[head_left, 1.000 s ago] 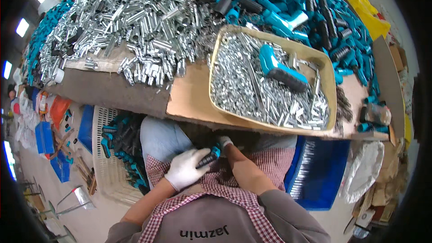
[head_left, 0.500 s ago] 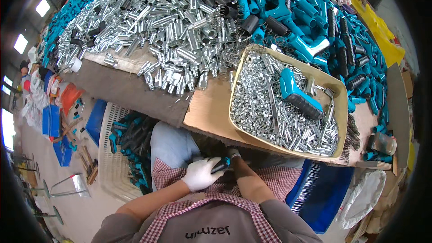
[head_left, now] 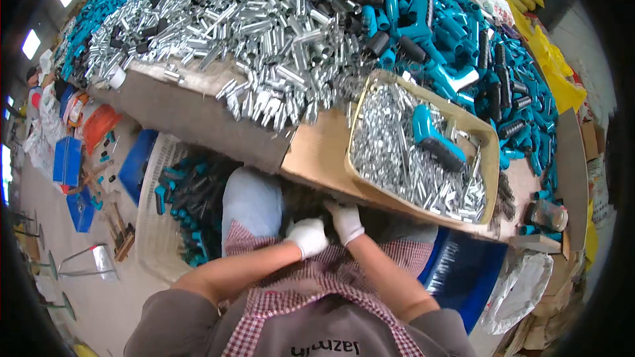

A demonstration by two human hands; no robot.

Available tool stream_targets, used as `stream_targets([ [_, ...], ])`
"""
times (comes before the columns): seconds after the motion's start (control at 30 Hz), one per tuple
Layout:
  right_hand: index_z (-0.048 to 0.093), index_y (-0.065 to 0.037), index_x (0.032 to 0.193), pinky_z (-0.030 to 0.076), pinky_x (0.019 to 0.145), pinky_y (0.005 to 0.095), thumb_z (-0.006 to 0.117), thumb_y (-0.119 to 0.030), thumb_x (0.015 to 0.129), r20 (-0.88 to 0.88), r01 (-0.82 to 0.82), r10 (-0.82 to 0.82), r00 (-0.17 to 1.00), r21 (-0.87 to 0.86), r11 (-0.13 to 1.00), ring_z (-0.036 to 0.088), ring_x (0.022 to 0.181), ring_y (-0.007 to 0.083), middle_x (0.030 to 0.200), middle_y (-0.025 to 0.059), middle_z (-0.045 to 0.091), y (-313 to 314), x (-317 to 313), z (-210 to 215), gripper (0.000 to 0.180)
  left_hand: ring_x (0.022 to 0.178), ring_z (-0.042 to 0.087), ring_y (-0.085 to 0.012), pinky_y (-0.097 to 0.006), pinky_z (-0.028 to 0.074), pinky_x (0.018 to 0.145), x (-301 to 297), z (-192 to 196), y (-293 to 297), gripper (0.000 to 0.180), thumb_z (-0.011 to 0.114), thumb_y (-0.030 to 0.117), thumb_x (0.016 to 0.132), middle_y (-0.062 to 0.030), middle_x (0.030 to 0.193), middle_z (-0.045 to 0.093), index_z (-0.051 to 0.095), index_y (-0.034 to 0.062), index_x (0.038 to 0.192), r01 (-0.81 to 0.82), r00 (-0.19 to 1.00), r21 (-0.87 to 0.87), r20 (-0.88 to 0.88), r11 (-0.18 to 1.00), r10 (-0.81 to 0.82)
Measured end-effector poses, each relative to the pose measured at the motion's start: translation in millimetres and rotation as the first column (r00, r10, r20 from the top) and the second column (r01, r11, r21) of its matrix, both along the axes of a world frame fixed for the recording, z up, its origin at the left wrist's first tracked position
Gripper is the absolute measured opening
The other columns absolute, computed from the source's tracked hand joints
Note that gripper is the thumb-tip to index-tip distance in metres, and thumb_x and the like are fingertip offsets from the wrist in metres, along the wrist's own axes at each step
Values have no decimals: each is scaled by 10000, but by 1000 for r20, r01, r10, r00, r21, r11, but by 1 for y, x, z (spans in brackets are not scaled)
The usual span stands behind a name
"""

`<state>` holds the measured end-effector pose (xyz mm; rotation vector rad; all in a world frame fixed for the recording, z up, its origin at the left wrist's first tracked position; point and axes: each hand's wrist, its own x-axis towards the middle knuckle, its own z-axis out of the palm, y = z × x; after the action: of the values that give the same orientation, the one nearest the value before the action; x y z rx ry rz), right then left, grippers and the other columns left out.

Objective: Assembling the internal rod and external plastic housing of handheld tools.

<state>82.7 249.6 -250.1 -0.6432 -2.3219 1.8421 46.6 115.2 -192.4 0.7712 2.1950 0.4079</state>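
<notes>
- Left grip point(head_left: 308, 237): white glove, low over my lap between the knees, just off the table's point(head_left: 205, 122) front edge. Forearm comes in from lower left, elbow out, wrist roughly straight, back of the glove up, fingers looking curled.
- Right grip point(head_left: 346, 223): white glove, just beside the left and closer to the front edge. Forearm slants up and inward, fingers point away from me into the shadow by that edge.
- Grip state: can't tell for either one. Backs of the gloves and shadow cover the fingers and palms, so can't confirm whether anything's pinched.
- Teal-and-black handle point(head_left: 436, 140): on the small metal parts in the yellowish tub point(head_left: 491, 165), along the table's front edge toward the right end, well apart from both grips.
- More handles point(head_left: 192, 192): in the white crate point(head_left: 157, 244) left of my legs, below the front edge. Dark and blurred, can't count them.
- Metal tubes point(head_left: 278, 33): heaped behind the front edge; their far side runs up to the rim of view.
- Blue bin point(head_left: 483, 274): right of my legs, partly cut off from sight by the table's front edge; its contents are smeared.
</notes>
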Motion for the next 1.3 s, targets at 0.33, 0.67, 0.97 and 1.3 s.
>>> stream_targets([
  [0.33,686,-88,1144,471,971,455,605,-191,919,224,-147,61,973,389,910,615,1112,367,1206,162,662,-1,-2,-39,260,992,667,-431,-496,528,879,-9,6,-6,380,600,229,789,-283,1057,681,650,15,1099,4,1000,-21,-18,1000,-4],
  [0.67,696,-73,1126,468,982,455,604,-220,895,175,64,-61,983,-13,998,618,1113,356,1156,133,697,1,5,-59,289,1030,662,-417,-493,523,889,-7,19,6,398,584,210,798,-267,1099,678,627,9,1138,-18,999,-18,37,1000,19],
  [0.97,692,-149,1140,513,909,472,598,-259,894,525,-422,30,851,647,635,639,1054,397,1097,167,696,1,-2,-82,286,1022,664,-424,-493,528,883,2,-30,17,418,566,205,827,-276,1108,673,601,23,1202,-52,998,-66,33,996,54],
  [1.3,663,-87,1209,476,966,444,635,-324,902,193,-5,-158,969,647,762,629,1101,340,1197,123,687,8,1,-90,389,972,682,-413,-497,543,834,0,2,19,329,531,247,846,-235,1054,698,665,52,1074,-87,996,97,39,991,84],
])
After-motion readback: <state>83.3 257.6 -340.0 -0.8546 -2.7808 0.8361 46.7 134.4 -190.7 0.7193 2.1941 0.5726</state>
